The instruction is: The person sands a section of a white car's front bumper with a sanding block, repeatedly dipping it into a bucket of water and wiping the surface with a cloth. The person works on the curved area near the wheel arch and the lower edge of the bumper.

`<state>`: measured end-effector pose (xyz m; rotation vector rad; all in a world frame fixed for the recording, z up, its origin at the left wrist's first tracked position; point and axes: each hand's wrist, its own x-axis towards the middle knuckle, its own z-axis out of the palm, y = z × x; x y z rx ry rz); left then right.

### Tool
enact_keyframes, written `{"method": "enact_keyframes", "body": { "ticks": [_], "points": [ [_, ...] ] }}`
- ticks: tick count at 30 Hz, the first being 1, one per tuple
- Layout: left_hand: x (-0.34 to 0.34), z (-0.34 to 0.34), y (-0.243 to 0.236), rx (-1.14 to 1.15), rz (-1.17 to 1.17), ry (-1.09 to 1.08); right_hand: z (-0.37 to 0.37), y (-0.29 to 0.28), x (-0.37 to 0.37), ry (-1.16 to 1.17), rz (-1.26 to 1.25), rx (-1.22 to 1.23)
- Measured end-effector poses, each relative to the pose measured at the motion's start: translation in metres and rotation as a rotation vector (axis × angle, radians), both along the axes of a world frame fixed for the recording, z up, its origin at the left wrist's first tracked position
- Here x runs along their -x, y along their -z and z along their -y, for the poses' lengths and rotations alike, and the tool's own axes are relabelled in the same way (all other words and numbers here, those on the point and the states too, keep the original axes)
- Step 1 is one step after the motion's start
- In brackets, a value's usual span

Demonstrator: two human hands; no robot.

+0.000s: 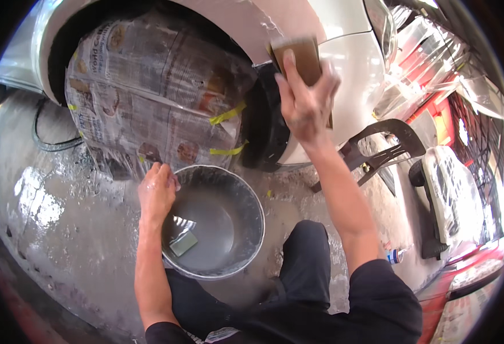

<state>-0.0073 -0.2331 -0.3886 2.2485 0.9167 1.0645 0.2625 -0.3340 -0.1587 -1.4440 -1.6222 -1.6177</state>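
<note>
My right hand point(306, 106) presses a brown piece of sandpaper point(303, 57), perhaps wrapped round a block, against the car's body panel beside the wheel arch. The fingers are spread along it and slightly blurred. The panel point(343, 92) is pale, with a dull pinkish patch point(246, 26) above the arch. My left hand point(159, 186) is closed at the left rim of a dark bucket point(261, 221); whatever is in its fingers is hidden. Inside the bucket is cloudy water with a small greenish block point(183, 243) in it.
Newspaper point(148, 86) held with yellow tape point(228, 114) covers the wheel. A dark plastic chair or stool point(386, 143) stands at right, near a plastic-covered bumper-like part point(450, 195) and a small can point(394, 255). A black hose point(51, 146) lies on the wet floor at left.
</note>
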Motion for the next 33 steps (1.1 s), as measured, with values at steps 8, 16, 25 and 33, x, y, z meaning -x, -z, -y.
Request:
{"method": "enact_keyframes", "body": {
  "ticks": [8, 16, 25, 33],
  "points": [
    [-0.001, -0.001, 0.003, 0.005, -0.011, 0.003, -0.01, -0.015, 0.011, -0.008, 0.0, 0.008],
    [-0.001, 0.001, 0.001, 0.005, 0.012, 0.009, -0.005, -0.012, 0.013, 0.035, -0.012, 0.032],
    [0.001, 0.0, 0.006, -0.033, 0.014, 0.001, 0.014, 0.021, -0.005, 0.073, -0.021, 0.023],
    [0.002, 0.001, 0.006, 0.001, 0.027, 0.029, 0.022, 0.04, -0.017, 0.075, -0.015, 0.004]
  ]
}}
